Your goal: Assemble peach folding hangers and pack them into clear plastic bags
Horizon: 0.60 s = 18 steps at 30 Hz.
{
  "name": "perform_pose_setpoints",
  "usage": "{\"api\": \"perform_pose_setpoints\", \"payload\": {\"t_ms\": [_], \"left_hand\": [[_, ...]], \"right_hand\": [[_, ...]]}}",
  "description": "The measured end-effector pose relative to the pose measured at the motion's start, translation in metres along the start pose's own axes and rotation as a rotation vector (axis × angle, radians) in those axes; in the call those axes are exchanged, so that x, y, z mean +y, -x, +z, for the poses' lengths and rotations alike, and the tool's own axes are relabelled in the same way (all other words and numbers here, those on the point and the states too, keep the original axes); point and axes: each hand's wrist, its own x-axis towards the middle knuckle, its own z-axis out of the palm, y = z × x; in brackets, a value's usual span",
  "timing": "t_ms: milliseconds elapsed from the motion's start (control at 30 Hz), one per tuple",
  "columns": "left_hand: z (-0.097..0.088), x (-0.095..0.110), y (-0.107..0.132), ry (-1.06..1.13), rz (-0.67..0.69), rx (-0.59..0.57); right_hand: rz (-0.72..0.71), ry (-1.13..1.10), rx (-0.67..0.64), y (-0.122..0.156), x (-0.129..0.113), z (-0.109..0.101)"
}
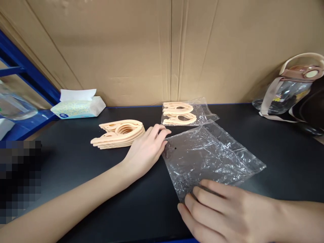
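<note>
A stack of clear plastic bags lies on the black table. My left hand pinches the stack's upper left corner with curled fingers. My right hand rests on the stack's near edge, fingers bent and pressing the plastic. Left of my left hand lies a pile of peach plastic folding hangers, loose on the table. Behind the bags, another clear bag holds peach hangers.
A tissue pack sits at the back left beside a blue shelf frame. A water bottle with a strap stands at the back right. Cardboard walls off the back of the table.
</note>
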Motion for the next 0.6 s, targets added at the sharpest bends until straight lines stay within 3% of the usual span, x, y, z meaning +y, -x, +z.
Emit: {"api": "perform_pose_setpoints", "payload": {"t_ms": [100, 233, 367, 467, 600], "left_hand": [[-0.005, 0.011, 0.007, 0.009, 0.156, 0.012], [-0.006, 0.018, 0.013, 0.141, 0.263, -0.112], [-0.006, 0.012, 0.012, 0.216, 0.284, -0.262], [-0.007, 0.008, 0.013, 0.265, 0.246, -0.352], [-0.01, 0.009, 0.018, 0.306, 0.216, -0.413]], "right_hand": [[0.058, -0.054, 0.0, 0.001, 0.001, 0.002], [0.023, -0.097, -0.017, 0.003, 0.0, 0.006], [0.048, -0.201, -0.001, 0.001, 0.003, 0.006], [0.161, -0.275, 0.027, 0.001, 0.017, -0.001], [0.42, -0.124, -0.128, 0.012, 0.05, -0.009]]}}
